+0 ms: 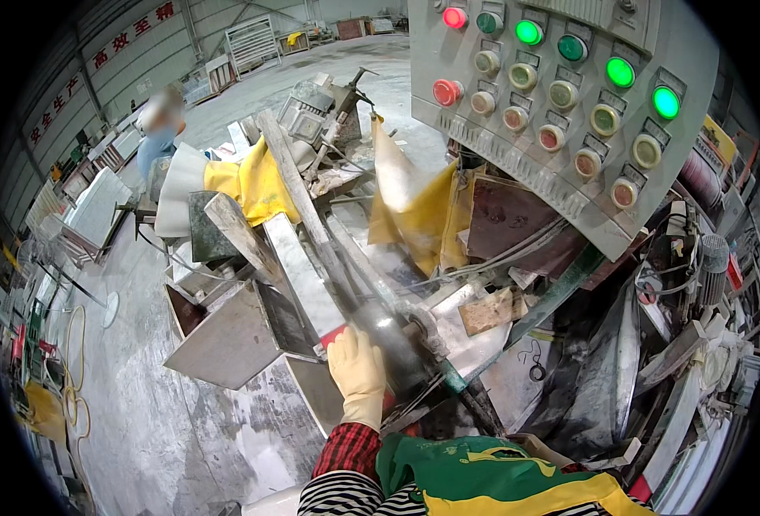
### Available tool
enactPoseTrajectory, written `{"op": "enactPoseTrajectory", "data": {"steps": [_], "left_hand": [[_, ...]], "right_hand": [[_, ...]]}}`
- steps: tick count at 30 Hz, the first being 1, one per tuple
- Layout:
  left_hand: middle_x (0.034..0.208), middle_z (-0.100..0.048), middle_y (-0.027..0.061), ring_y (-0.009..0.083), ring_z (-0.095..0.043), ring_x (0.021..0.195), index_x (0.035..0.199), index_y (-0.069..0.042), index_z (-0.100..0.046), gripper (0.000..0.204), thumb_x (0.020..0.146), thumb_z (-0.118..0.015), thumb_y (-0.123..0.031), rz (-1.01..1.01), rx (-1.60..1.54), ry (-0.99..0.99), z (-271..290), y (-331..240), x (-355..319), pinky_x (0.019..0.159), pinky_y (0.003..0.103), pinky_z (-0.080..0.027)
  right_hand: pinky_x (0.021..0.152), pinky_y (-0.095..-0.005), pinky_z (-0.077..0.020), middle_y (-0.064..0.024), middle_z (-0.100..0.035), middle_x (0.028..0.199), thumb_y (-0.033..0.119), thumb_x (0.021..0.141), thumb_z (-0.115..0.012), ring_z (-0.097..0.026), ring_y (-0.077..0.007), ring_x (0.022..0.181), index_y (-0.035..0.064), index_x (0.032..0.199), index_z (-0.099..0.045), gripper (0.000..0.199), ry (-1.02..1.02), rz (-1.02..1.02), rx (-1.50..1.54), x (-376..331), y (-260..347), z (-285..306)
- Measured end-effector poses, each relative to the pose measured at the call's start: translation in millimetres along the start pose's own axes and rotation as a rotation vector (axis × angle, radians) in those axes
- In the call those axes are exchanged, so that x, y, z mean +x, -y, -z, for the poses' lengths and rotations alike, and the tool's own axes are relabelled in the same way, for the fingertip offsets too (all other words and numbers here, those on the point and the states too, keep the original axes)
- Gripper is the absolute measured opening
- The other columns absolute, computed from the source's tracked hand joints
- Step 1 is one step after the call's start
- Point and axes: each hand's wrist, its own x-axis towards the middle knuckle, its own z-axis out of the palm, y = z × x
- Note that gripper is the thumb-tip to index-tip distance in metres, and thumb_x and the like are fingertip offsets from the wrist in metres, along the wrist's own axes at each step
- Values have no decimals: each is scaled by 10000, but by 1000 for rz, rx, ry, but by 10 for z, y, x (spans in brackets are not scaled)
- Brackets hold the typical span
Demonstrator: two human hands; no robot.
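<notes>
My left hand (358, 374), in a cream rubber glove, reaches up from the lower edge below a red-checked cuff. Its fingers are bent over the near end of a long white stone strip (301, 271), touching a red piece (332, 336) there. What lies under the palm is hidden. Just right of the fingers, a round, blurred grey disc (384, 340) sits on a machine, apparently spinning, with a metal hub (416, 331) beside it. My right hand is out of view.
A grey control box (552, 95) with lit buttons overhangs the right. Yellow sheets (255, 182), a wooden bar (246, 236) and an open box (225, 335) crowd the left. Machine parts and a motor (713, 267) fill the right. A person (158, 138) stands at the far left.
</notes>
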Motion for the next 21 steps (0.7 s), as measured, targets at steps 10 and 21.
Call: {"op": "enactPoseTrajectory", "data": {"steps": [10,21], "left_hand": [[1247,-589,231,405,-534,1152,1146,-1,-629,411,792,-678,-204,26,-18,92,-37,-5,-125,1022,535,-392],[1253,-568,247,415,-516,1171,1163,5,-598,433,779,-679,-177,31,-46,142,-36,-48,-183,1025,543,-383]], "right_hand": [[738,-324,-488,-122,-693,949,260,993,-620,-548,-130,791,28,1313,-638,396,22,-47,113,-56,92,4],[786,-349,-506,-158,-724,1083,282,997,-603,-653,-200,871,33,1339,-619,424,2,-171,-5,145,-92,-62]]}}
